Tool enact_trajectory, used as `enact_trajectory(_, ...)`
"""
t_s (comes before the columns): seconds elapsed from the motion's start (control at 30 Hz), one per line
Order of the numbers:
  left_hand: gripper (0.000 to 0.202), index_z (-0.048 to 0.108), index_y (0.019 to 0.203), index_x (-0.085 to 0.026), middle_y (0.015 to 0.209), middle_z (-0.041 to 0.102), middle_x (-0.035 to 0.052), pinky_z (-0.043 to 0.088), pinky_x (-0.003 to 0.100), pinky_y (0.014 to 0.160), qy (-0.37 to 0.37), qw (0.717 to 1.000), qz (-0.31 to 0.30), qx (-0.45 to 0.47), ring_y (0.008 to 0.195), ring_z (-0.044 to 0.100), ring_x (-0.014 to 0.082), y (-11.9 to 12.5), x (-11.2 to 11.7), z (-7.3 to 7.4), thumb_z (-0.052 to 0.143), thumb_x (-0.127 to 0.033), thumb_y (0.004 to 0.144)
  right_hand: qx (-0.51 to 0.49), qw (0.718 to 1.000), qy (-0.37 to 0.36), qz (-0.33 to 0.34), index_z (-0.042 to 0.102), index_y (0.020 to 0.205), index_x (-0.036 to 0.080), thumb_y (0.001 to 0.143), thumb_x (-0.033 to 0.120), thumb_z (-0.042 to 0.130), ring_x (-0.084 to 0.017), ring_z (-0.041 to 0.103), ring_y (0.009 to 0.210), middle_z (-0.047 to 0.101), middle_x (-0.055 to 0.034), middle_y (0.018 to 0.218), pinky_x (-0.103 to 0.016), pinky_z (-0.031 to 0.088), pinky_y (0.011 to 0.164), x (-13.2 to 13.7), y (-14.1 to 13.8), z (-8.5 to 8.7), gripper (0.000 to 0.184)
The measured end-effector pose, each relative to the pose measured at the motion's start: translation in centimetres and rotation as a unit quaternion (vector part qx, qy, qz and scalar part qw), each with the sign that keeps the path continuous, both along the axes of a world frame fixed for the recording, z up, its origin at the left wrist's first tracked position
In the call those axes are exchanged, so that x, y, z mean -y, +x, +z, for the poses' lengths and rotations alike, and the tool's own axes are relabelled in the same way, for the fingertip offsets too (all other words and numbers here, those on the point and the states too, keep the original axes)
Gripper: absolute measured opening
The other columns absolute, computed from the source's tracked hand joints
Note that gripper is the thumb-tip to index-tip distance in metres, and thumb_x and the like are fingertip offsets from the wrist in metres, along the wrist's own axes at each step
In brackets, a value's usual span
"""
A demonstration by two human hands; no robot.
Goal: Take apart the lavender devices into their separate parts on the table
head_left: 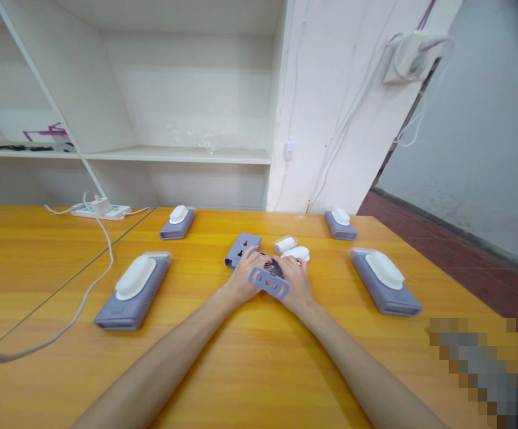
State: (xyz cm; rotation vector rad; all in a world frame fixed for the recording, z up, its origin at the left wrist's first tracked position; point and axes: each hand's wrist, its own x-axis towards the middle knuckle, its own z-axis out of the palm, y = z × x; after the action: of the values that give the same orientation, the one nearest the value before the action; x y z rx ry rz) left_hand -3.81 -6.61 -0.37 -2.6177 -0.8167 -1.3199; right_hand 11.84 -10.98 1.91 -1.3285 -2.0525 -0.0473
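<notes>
Both my hands meet over the middle of the table. My left hand (246,276) and my right hand (295,280) grip a small assembly from either side. Its near end is a lavender plastic strip with slots (268,283), and a dark part with fine detail (273,267) shows between my fingers. What the dark part is, I cannot make out. Just behind my left hand lies a lavender casing with dark cutouts (243,243). A white oval piece (298,253) and a small white cylinder in clear plastic (285,243) lie beyond my right hand.
Lavender casings topped with white oval pieces lie at left (129,292), back left (177,223), right (386,281) and back right (340,223). A white cable (102,274) runs from a power strip (102,208) across the left side. White shelves (183,154) stand behind the wooden table (250,369).
</notes>
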Motion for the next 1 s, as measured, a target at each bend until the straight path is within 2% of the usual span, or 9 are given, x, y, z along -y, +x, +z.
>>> enact_trajectory(0.27,0.012,0.054,0.094,-0.020,0.089,0.065,0.0024,0.042,0.041,0.095,-0.014,0.999,0.019,-0.022,0.086,0.058,0.0159,0.0,0.1,0.0,0.045,-0.017,0.087,0.002,1.000,-0.011,-0.011,0.060,0.097,0.018,0.078,0.027,0.054,-0.023,0.054,0.092,0.067,-0.0071,0.094,-0.037,0.027,0.084,0.0,-0.4,0.1,0.021)
enact_trajectory(0.53,0.013,0.055,0.089,-0.017,0.092,0.063,0.0061,0.045,0.039,0.088,0.008,0.998,0.019,-0.060,0.089,0.056,0.0178,-0.2,0.2,0.4,0.045,-0.011,0.083,0.004,1.000,-0.023,-0.016,0.059,0.099,0.020,0.076,0.024,0.057,-0.021,0.054,0.092,0.067,-0.0034,0.092,-0.036,0.026,0.084,-0.2,-0.4,-0.6,0.024)
enact_trajectory(0.63,0.012,0.055,0.089,-0.017,0.089,0.063,0.0059,0.048,0.037,0.084,0.003,0.999,0.027,-0.041,0.087,0.057,0.0177,-0.1,0.3,0.4,0.044,-0.014,0.085,0.010,1.000,-0.023,-0.019,0.060,0.099,0.020,0.076,0.026,0.058,-0.021,0.054,0.092,0.067,-0.0031,0.092,-0.036,0.025,0.084,-0.2,-0.5,-0.7,0.023)
enact_trajectory(0.77,0.016,0.053,0.094,-0.017,0.088,0.061,0.0071,0.050,0.036,0.075,-0.022,0.996,0.086,0.025,0.082,0.059,0.0181,0.1,0.7,0.2,0.038,-0.021,0.090,0.016,0.999,-0.039,-0.026,0.060,0.095,0.022,0.076,0.031,0.059,-0.022,0.055,0.091,0.067,-0.0028,0.091,-0.035,0.026,0.083,-0.3,-0.4,-0.8,0.021)
enact_trajectory(0.87,0.017,0.054,0.098,-0.018,0.091,0.062,0.0084,0.049,0.037,0.077,-0.009,0.997,0.076,0.004,0.086,0.059,0.0201,0.3,0.9,0.1,0.039,-0.023,0.090,0.019,0.998,-0.042,-0.035,0.060,0.092,0.022,0.074,0.030,0.061,-0.023,0.054,0.092,0.067,-0.0033,0.092,-0.035,0.027,0.082,-0.5,-0.4,-1.0,0.019)
enact_trajectory(1.0,0.016,0.054,0.096,-0.017,0.088,0.062,0.0086,0.048,0.036,0.076,-0.027,0.996,0.082,0.017,0.086,0.058,0.0207,0.4,1.1,0.4,0.044,-0.028,0.090,0.030,0.998,-0.026,-0.040,0.059,0.098,0.021,0.076,0.032,0.060,-0.023,0.054,0.093,0.066,-0.0058,0.095,-0.037,0.028,0.083,-0.5,-0.5,-1.2,0.024)
